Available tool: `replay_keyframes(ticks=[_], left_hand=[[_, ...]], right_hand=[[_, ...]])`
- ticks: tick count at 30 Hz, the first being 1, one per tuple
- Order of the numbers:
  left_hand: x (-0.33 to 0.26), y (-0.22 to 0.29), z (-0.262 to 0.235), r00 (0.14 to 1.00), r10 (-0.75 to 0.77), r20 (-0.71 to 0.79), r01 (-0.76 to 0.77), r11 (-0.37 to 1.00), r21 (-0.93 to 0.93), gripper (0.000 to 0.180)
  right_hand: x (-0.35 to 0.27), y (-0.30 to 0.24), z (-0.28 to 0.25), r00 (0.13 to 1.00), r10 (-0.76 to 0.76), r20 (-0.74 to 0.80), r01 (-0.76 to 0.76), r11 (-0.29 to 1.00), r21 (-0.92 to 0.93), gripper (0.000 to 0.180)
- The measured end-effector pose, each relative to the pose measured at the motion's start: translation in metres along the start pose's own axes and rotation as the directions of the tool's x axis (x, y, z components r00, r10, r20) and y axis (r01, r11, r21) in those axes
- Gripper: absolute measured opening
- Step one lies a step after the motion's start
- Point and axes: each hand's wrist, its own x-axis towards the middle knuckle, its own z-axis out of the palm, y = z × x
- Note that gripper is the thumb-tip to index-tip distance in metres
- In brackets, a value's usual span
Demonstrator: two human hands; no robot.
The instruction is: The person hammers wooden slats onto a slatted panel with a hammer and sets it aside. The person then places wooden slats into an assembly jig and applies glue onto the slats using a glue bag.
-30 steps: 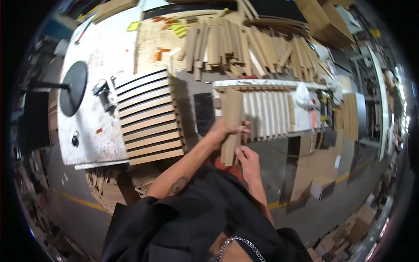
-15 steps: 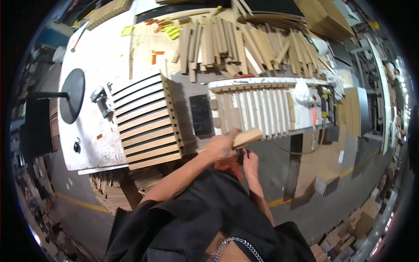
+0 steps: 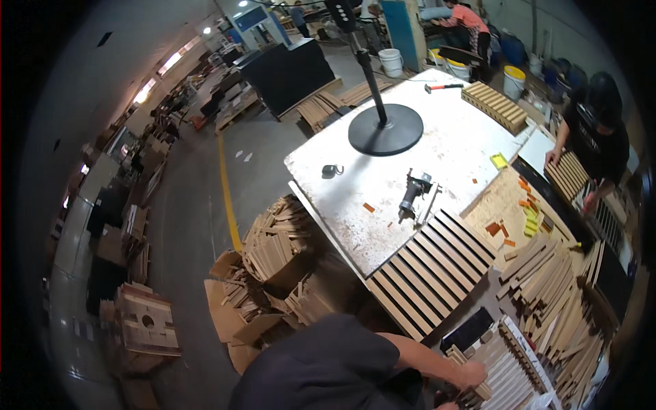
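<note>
Near left hand [image 3: 469, 374], slatted panel [image 3: 433, 272]

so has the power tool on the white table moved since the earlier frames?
No: the view swung, but the power tool still lies between the round black base and slatted panel.

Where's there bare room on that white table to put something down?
Bare white tabletop shows between the round black base, hammer and yellow piece. A smaller patch lies between the small black object, orange scrap and nearer slatted panel. Crowded: the pile of wooden strips and around the left hand holding wooden pieces.
</note>
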Motion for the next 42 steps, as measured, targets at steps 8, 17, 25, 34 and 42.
replay_keyframes(ticks=[8,17,25,34,42], left_hand=[[0.038,-0.007,-0.005,0.997,0.007,0.081,-0.003,0.999,-0.038,0.036],[-0.032,0.039,-0.028,0.971,-0.233,-0.048,0.137,0.713,-0.688,0.082],[-0.058,-0.017,-0.121,0.996,-0.086,0.002,0.058,0.654,-0.754,0.041],[-0.052,0.006,-0.063,0.864,0.354,0.357,-0.326,0.935,-0.137,0.068],[-0.014,0.016,-0.044,0.857,0.394,0.332,-0.387,0.918,-0.09,0.069]], right_hand=[[-0.017,-0.029,-0.032,0.974,-0.033,0.224,0.049,0.997,-0.063,0.054],[-0.082,-0.05,-0.044,0.858,-0.39,0.334,0.509,0.731,-0.455,0.057],[-0.051,-0.022,-0.023,0.971,-0.088,-0.222,0.047,0.982,-0.181,0.025],[-0.032,0.044,-0.051,0.946,-0.093,-0.312,-0.016,0.944,-0.33,0.033],[-0.026,-0.008,-0.051,0.908,0.231,-0.349,-0.267,0.962,-0.057,0.03]])
